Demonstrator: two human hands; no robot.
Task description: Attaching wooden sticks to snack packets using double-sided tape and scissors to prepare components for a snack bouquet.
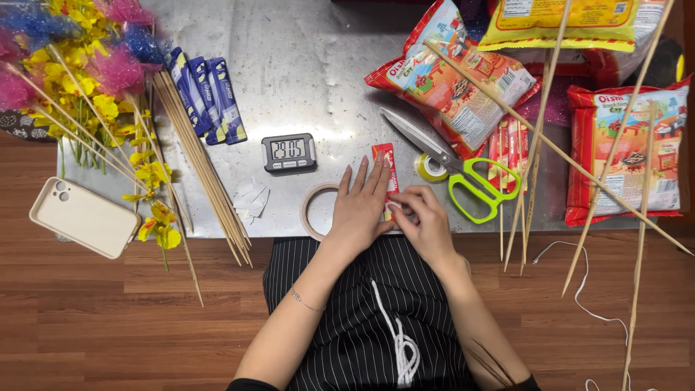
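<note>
Left hand (pixel 360 206) lies flat, pinning one red snack sachet (pixel 386 174); right hand (pixel 423 221) pinches its near end; more sachets (pixel 507 148) wait untouched at three o'clock, bamboo skewers (pixel 199 170) at nine.

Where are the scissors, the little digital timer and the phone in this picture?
Scissors (pixel 474 190): head view, on the green handle.
Digital timer (pixel 289 152): head view, middle of its grey screen.
Phone (pixel 85 217): head view, centre of its cream back.

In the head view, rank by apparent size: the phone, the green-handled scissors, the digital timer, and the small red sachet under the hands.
1. Scissors, longest.
2. Phone, shorter but broader; the order with the scissors is unsure.
3. Digital timer.
4. Red sachet, partly covered by the left hand, so unsure.
</note>
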